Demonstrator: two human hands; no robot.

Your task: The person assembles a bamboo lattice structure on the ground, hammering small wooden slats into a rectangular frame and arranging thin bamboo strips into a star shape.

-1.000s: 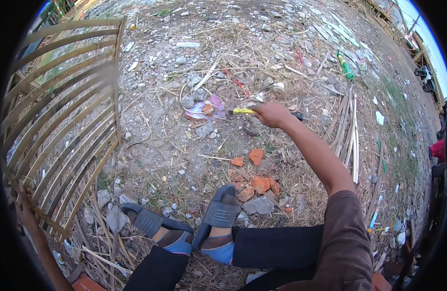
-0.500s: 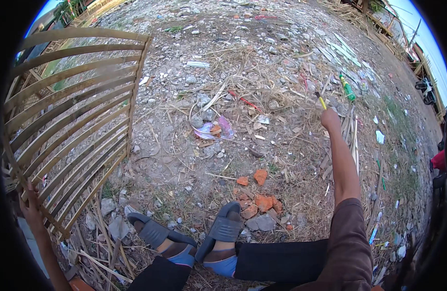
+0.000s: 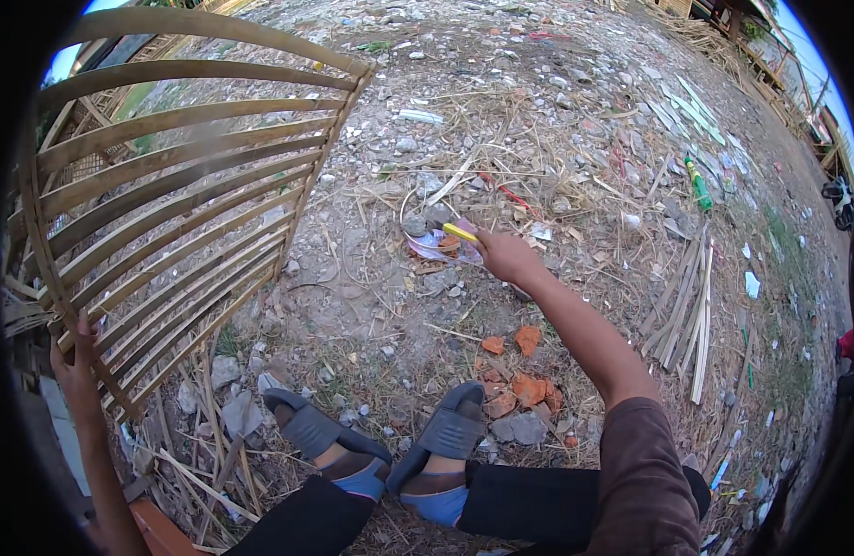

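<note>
A bamboo slat panel (image 3: 181,153) stands tilted at my left, its parallel slats joined to an upright strip at each side. My left hand (image 3: 77,361) is closed around its near lower corner. Over the ground ahead, my right hand (image 3: 510,258) grips a small hammer by its yellow handle (image 3: 461,233). The dark hammer head points left toward the panel and hardly stands out from the stones behind it. Hammer and panel are apart. Below the hammer lies a crumpled purple plastic wrapper (image 3: 429,246), partly hidden by it and by my hand.
Broken orange bricks (image 3: 531,389) and a grey stone (image 3: 519,428) lie by my sandalled feet. Loose bamboo strips (image 3: 686,301) are bundled at the right, near a green bottle (image 3: 698,185). More sticks (image 3: 209,486) lie at lower left. Rubble and dry straw cover the ground.
My right hand has swung left with the hammer, from beside the green bottle to above the purple wrapper. The panel has tipped up and shifted right in my left hand.
</note>
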